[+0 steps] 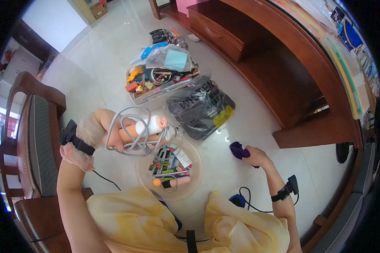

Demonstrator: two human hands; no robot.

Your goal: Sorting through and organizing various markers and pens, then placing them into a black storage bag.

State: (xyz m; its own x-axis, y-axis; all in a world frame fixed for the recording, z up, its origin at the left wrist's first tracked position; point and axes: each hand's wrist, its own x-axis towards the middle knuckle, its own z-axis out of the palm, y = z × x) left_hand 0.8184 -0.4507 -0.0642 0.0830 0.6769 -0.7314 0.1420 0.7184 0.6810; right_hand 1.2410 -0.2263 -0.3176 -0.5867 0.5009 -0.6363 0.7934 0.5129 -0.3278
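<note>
My left hand (109,126), with a sheer covering around the wrist, grips an orange-and-white cylindrical object (149,126). A loosely coiled grey cord (139,147) loops around it, and my fingers are partly hidden. Just below, a translucent round plastic basin (194,186) stands on the floor before my knees. Inside lie several pens and markers (164,161), a white label-like piece with writing (183,157), an orange ball (157,182) and a pink-and-black tube (180,181). Off to the right, my right hand (256,157) pinches a crumpled purple cloth (238,151) over the tiles.
Beyond the basin, a black plastic bag (199,107) lies beside a clear bin (164,95) heaped with small toys and stationery. A transparent bag (169,58) rests on that heap. The wooden cabinet (253,72) borders the right, a wooden seat (42,142) the left.
</note>
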